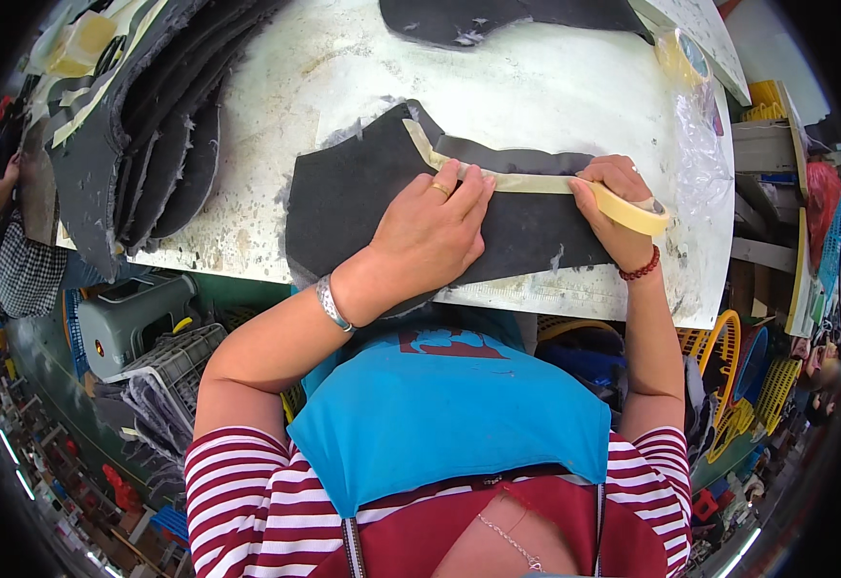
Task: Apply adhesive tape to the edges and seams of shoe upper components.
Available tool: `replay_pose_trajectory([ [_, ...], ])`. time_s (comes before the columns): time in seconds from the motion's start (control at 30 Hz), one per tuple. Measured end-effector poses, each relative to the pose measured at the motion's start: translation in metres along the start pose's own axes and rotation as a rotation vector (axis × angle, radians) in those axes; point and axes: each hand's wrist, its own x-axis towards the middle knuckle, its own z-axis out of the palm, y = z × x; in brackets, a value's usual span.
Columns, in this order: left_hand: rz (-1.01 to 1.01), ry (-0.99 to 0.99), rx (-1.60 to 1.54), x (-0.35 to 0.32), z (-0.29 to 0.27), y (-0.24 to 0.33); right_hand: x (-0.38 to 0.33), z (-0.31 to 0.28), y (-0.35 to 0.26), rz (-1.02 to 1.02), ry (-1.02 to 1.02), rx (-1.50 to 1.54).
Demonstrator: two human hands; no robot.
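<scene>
A dark grey, fuzzy-edged piece of cut fabric (353,197) lies at the near edge of the white worktable. Along its curved upper edge runs a strip of cream masking tape (526,183), bending upward at the left end. My left hand (435,229) lies over the fabric, fingers extended with their tips pressing on the tape. In my right hand (618,207) is the roll of masking tape (640,213), gripped at the strip's right end, and the strip still joins it. A darker grey band (517,159) shows just beyond the tape.
Layered dark fabric pieces (165,125) are heaped at the table's left. Another dark piece (507,17) lies at the far edge. Clear plastic wrap with tape rolls (685,60) sits at the right. Below are a grey crate (184,361) and yellow baskets (726,361). Another person's checked garment (25,270) shows at far left.
</scene>
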Motion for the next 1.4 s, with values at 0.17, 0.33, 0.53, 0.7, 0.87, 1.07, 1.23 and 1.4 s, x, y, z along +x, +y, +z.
replay_pose_trajectory([
  [0.17,-0.014,0.012,0.031,0.000,0.000,0.003,0.004,0.005,-0.001,0.014,-0.049,-0.146],
  [0.33,-0.022,0.026,0.027,-0.001,-0.002,0.003,0.006,0.010,-0.009,-0.049,-0.069,-0.312],
  [0.53,-0.041,-0.001,0.013,0.002,-0.007,0.004,0.008,0.011,-0.013,-0.093,-0.109,-0.425],
  [0.7,0.062,0.056,-0.077,0.014,-0.007,0.011,0.004,0.014,-0.014,-0.103,-0.087,-0.449],
  [0.87,0.055,-0.046,-0.054,0.017,0.000,0.003,-0.003,0.014,-0.016,-0.056,-0.075,-0.440],
  [1.07,0.025,-0.025,0.014,0.034,-0.004,0.022,-0.008,0.018,-0.028,-0.085,-0.017,-0.486],
  [1.23,0.046,0.032,-0.202,0.030,0.026,0.043,-0.016,0.017,-0.026,-0.009,-0.056,-0.402],
  [1.4,0.080,-0.004,-0.139,0.027,0.024,0.044,-0.013,0.014,-0.028,0.201,0.067,0.164],
])
